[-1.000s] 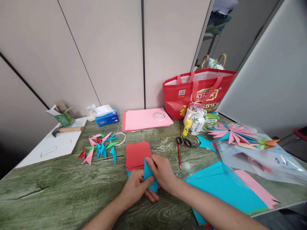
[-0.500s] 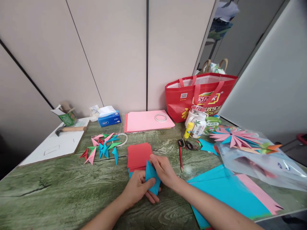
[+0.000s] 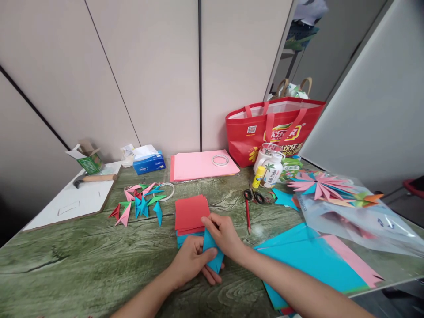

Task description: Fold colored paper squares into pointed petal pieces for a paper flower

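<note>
Between my hands is a folded piece of blue paper [image 3: 212, 251], held just above the table in front of a stack of red paper squares [image 3: 190, 213]. My left hand [image 3: 190, 260] grips its lower part, the thumb on top and the fingers underneath. With thumb and fingers, my right hand [image 3: 223, 234] pinches its upper corner, hiding part of that edge. Blue squares [image 3: 185, 240] show beneath the red ones. To the left lie several folded paper pieces [image 3: 141, 205] in blue, pink, green and red.
Scissors [image 3: 254, 195], a red pencil [image 3: 247, 216] and a glue stick [image 3: 259, 176] lie or stand right of the stack. Large blue sheets [image 3: 308, 256] and a plastic bag [image 3: 357, 221] cover the right side. Behind are pink sheets [image 3: 195, 165], a tissue box [image 3: 149, 163] and a hammer [image 3: 96, 178].
My right fingers have shifted slightly left over the paper's upper corner, covering more of it. My left hand keeps its grip. The whole view has shifted a little.
</note>
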The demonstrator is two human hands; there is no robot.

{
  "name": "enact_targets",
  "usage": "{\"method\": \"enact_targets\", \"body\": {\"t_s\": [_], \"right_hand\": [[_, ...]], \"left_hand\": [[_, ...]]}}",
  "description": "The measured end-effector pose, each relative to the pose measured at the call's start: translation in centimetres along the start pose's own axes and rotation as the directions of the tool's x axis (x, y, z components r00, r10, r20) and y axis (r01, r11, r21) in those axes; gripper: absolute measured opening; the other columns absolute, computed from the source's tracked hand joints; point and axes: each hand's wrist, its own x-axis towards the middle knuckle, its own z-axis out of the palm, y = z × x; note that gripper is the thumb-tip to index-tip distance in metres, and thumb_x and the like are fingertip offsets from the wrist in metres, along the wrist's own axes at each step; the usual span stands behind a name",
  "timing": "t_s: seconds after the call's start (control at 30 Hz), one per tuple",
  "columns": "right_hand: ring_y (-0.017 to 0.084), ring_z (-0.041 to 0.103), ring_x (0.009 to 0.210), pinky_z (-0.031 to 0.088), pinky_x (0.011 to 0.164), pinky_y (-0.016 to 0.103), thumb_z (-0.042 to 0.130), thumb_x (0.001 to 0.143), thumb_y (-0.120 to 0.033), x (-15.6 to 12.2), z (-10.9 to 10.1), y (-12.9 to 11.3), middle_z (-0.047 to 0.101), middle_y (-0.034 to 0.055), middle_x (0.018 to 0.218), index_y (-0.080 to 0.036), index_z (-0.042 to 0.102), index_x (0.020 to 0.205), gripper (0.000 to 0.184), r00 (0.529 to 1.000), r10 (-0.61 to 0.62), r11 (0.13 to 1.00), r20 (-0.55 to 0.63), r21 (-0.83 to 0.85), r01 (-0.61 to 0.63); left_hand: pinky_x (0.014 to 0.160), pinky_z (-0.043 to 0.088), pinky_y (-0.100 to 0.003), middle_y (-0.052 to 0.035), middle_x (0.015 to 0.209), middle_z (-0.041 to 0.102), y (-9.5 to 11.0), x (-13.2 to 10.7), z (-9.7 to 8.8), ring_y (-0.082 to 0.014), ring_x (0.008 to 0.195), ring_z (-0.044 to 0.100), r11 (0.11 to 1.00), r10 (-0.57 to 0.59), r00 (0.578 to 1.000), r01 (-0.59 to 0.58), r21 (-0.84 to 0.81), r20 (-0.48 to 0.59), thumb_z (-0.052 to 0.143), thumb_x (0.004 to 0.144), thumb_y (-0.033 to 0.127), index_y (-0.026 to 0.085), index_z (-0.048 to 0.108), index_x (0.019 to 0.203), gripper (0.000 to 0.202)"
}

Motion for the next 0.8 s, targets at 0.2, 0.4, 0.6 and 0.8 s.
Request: {"method": "enact_targets", "body": {"t_s": [0.2,0.4,0.6,0.8], "right_hand": [[0.008,0.028,0.050,0.024,0.046,0.020,0.054,0.074,-0.038,0.5,0.0,0.4,0.033,-0.0060,0.052,-0.017,0.040,0.055,0.031,0.982,0.019,0.982,0.187,0.180,-0.053],[0.008,0.028,0.050,0.025,0.047,0.021,0.057,0.072,-0.034,0.4,-0.2,0.5,0.034,-0.0062,0.053,-0.018,0.039,0.054,0.031,0.994,0.028,0.991,0.108,0.131,-0.042],[0.008,0.027,0.051,0.025,0.048,0.021,0.059,0.070,-0.034,0.7,-0.5,0.6,0.033,-0.0063,0.053,-0.017,0.039,0.053,0.031,0.998,0.006,0.992,0.068,0.124,-0.015],[0.008,0.028,0.049,0.024,0.047,0.021,0.062,0.069,-0.032,0.8,-0.5,0.8,0.033,-0.0066,0.051,-0.017,0.042,0.053,0.030,0.997,0.031,0.991,0.065,0.131,-0.040]], "left_hand": [[0.040,0.049,-0.023,-0.0118,0.061,0.068,0.1,0.3,-0.6,-0.0186,0.046,0.065,0.999,0.037,0.996,-0.034,0.035,-0.085,0.061,0.068,0.045,0.006,0.062,0.068,0.039],[0.044,0.052,-0.023,-0.0114,0.070,0.069,0.5,0.3,-1.0,-0.0181,0.051,0.066,0.998,0.045,0.998,-0.042,0.043,-0.054,0.061,0.071,0.041,0.007,0.062,0.074,0.034],[0.047,0.052,-0.025,-0.0107,0.064,0.068,0.9,0.2,-1.5,-0.0211,0.056,0.068,1.000,-0.015,1.000,0.016,-0.022,0.015,0.055,0.073,0.047,0.008,0.062,0.072,0.040],[0.048,0.053,-0.027,-0.0090,0.060,0.067,0.3,0.5,-0.9,-0.0234,0.058,0.068,0.998,0.024,0.991,-0.032,-0.056,-0.129,0.061,0.066,0.050,0.009,0.059,0.067,0.041]]}}
